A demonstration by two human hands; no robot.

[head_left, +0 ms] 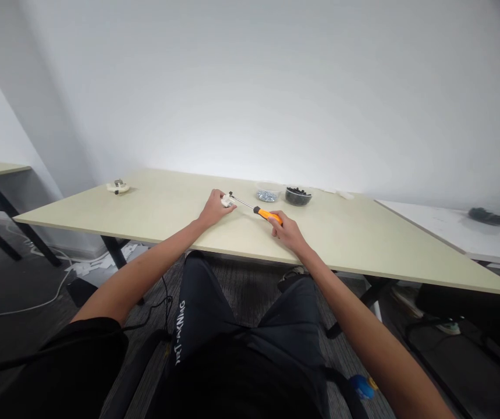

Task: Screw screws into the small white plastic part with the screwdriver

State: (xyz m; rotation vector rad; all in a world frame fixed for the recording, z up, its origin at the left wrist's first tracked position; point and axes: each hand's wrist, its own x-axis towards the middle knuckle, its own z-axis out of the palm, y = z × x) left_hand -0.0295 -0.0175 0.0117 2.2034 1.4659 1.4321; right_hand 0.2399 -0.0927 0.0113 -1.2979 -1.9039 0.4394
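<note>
My left hand [215, 208] grips a small white part [227, 201] just above the table, and a little black piece [231, 194] shows at its top. My right hand [288, 230] is closed around the orange handle of a screwdriver [269, 216]. The screwdriver's metal shaft points left, its tip at the black piece; whether they touch is too small to tell. Behind my hands stand a clear container of small silvery pieces [267, 195] and a clear bowl of black pieces [298, 196].
On the pale table [166, 195], a white assembly [117, 187] lies at the far left. A white object [344, 195] rests near the wall. At the right, a white table [428, 224] adjoins, with a dark bundle [489, 216] on it.
</note>
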